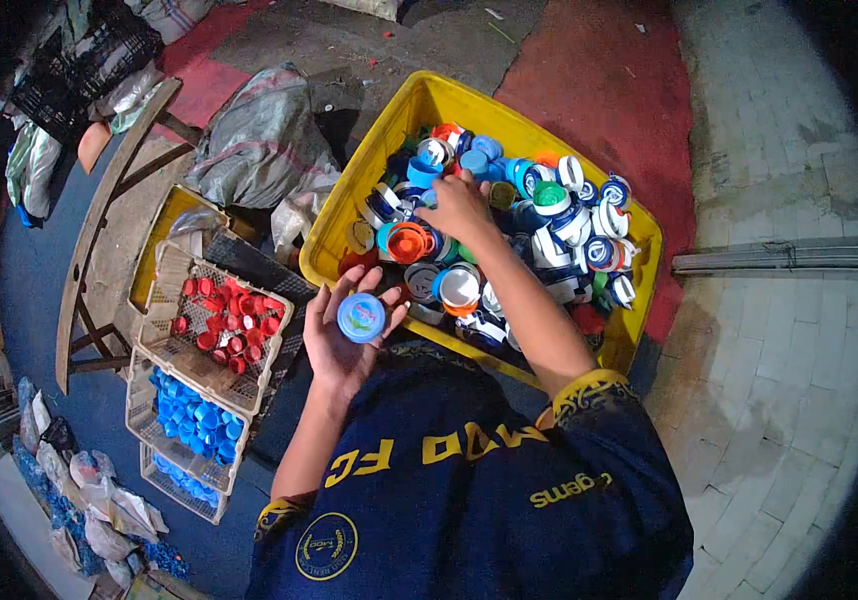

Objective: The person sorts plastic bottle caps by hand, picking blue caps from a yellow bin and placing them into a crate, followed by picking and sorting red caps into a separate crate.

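A light blue round cap with a printed top rests in my left hand, palm up and fingers curved around it, just outside the near left side of the yellow bin. Inside the bin, my right hand reaches down into a heap of mixed plastic caps. Its fingers are bent and closed among the caps; their tips are partly hidden, and something blue shows by them. Close to that hand lie an orange cap, a blue cap and a green-topped cap.
Left of the bin, stacked crates hold red caps and blue caps. A grey woven sack slumps behind them. A curved wooden frame stands farther left, near several plastic bags. Pale paving lies on the right.
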`<action>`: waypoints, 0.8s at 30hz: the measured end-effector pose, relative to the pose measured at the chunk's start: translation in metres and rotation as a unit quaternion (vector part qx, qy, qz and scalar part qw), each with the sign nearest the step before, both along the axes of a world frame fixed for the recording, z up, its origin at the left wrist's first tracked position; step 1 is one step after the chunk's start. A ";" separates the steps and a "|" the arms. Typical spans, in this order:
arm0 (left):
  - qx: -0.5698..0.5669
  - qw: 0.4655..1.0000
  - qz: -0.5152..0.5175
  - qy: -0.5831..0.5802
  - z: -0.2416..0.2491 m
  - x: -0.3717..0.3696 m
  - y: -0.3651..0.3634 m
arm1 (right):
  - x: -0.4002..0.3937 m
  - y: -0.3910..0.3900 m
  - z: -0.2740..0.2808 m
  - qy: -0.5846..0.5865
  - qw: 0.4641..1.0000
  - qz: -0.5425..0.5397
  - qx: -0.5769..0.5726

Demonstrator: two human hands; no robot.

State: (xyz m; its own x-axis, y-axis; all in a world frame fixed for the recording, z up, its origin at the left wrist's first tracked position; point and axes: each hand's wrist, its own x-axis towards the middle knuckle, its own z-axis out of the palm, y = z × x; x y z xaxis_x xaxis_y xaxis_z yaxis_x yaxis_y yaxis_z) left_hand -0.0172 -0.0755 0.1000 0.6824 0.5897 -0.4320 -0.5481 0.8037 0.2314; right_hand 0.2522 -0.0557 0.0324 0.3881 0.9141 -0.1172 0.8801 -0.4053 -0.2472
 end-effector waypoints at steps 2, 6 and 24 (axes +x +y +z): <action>0.003 1.000 -0.001 -0.011 -0.001 -0.002 0.000 | -0.002 0.014 -0.005 -0.012 0.995 -0.020 -0.095; 0.003 1.000 0.000 -0.008 0.000 0.000 0.000 | 0.013 0.020 -0.035 0.021 0.988 -0.023 -0.152; 0.027 0.996 -0.010 -0.083 0.006 0.024 -0.002 | -0.110 -0.103 0.118 0.178 0.924 0.239 0.241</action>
State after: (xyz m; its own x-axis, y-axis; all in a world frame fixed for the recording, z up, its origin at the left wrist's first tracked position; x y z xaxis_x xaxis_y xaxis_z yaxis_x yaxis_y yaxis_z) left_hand 0.0065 -0.0777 0.1061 0.7534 0.5951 -0.2798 -0.5672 0.8034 0.1813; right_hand 0.1424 -0.1584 0.1499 -0.0582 0.9503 0.3058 0.7582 0.2413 -0.6057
